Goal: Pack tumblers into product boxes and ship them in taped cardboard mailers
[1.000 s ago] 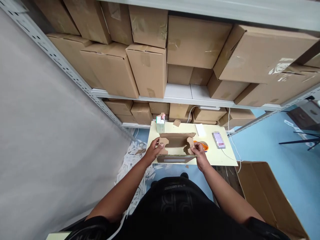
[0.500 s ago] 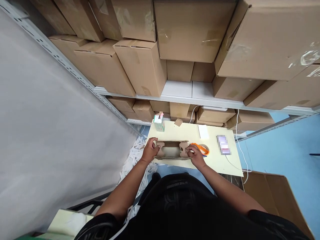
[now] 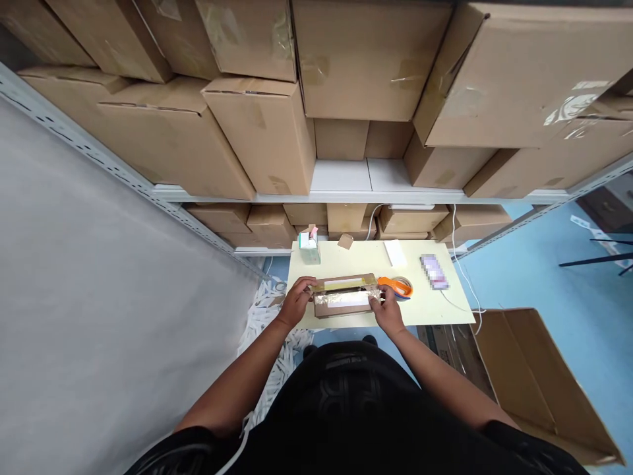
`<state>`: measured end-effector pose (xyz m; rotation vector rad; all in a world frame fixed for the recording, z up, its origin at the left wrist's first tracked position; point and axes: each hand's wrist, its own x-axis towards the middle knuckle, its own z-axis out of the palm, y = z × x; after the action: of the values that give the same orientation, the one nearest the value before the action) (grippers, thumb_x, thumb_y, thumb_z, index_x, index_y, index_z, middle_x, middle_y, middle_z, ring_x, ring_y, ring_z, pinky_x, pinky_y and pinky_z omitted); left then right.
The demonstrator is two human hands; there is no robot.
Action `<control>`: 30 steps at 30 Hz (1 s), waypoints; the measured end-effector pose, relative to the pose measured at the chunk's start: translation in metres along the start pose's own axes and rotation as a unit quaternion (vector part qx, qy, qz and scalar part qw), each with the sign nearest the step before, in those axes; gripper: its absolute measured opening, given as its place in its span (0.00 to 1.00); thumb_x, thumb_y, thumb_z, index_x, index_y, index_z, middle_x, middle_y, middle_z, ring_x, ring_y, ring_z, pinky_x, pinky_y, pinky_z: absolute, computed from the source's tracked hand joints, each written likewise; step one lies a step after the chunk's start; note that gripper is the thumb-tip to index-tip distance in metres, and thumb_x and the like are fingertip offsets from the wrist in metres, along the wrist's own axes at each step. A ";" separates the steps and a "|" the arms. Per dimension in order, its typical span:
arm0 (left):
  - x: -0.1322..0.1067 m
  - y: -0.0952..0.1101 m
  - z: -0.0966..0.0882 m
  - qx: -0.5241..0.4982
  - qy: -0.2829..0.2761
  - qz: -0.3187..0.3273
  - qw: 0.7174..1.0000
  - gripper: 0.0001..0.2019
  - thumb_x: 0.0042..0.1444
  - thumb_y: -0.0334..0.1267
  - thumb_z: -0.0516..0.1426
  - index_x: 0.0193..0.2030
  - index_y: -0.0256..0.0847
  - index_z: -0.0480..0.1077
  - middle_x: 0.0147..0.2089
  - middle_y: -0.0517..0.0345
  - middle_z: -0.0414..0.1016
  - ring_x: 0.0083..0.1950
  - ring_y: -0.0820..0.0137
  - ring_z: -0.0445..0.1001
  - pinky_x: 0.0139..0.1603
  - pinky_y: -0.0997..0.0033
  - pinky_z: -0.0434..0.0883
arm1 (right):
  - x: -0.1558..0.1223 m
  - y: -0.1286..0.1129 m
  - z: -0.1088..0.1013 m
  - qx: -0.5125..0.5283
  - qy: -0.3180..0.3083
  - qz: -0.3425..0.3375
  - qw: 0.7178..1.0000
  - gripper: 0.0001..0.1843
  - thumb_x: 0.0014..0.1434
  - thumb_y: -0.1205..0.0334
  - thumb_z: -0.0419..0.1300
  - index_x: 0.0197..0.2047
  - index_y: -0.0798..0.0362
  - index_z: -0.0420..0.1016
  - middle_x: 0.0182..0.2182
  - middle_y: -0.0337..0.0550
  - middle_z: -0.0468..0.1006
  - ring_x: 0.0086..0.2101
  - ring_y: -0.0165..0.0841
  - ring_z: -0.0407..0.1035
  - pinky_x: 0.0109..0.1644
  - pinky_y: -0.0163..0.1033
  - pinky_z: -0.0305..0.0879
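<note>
A small cardboard box [image 3: 341,310] lies near the front of the pale table [image 3: 341,257], its two long top flaps folded in with a narrow dark gap between them. Shiny clear tape and white label strips show on the flaps. My left hand [image 3: 297,301] grips the box's left end, fingers at the flap's corner. At the right end, my right hand [image 3: 388,310] holds it with the thumb pressed on the near flap. Just beyond that hand lies an orange tape dispenser [image 3: 393,284] with a roll of tape, partly hidden by the fingers.
On the table are a green-and-white carton [image 3: 309,249], a cardboard scrap [image 3: 345,241], a white card [image 3: 395,253] and a blurred, phone-like purple item [image 3: 435,272] with a cable. Shelves of boxes [image 3: 353,59] overhang the back. A large open box [image 3: 539,382] stands right; paper strips [image 3: 257,323] lie left.
The small box's long top flaps have come down over its opening, which showed the inside before. Both my hands stay at its ends. The view has shifted slightly.
</note>
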<state>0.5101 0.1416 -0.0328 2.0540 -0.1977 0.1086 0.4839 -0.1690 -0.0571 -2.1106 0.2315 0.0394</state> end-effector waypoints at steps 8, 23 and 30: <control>-0.011 0.009 0.009 0.113 -0.030 0.024 0.993 0.05 0.64 0.36 0.55 0.43 0.42 0.72 0.56 0.49 0.69 0.57 0.62 0.73 0.59 0.58 0.72 | -0.001 0.001 -0.004 -0.069 -0.021 -0.105 0.992 0.31 0.67 0.49 0.55 0.69 0.48 0.63 0.62 0.55 0.69 0.59 0.47 0.67 0.62 0.54 0.68; -0.021 0.016 0.034 0.197 0.037 0.017 0.980 0.11 0.67 0.35 0.52 0.52 0.41 0.73 0.60 0.45 0.68 0.63 0.57 0.67 0.67 0.52 0.65 | 0.025 0.055 -0.051 -0.178 -0.032 -0.192 0.964 0.24 0.68 0.52 0.53 0.61 0.53 0.73 0.56 0.57 0.76 0.58 0.49 0.68 0.64 0.57 0.63; -0.021 0.024 0.036 0.224 0.038 0.012 0.974 0.12 0.67 0.35 0.52 0.53 0.42 0.73 0.60 0.46 0.69 0.63 0.56 0.67 0.67 0.51 0.65 | 0.068 0.110 -0.045 -0.396 -0.071 -0.019 0.915 0.18 0.58 0.46 0.64 0.47 0.48 0.79 0.43 0.55 0.80 0.48 0.51 0.72 0.51 0.56 0.67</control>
<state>0.4846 0.1005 -0.0321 2.4928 -0.1608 0.2675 0.5275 -0.2734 -0.1347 -2.9052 0.0874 0.3079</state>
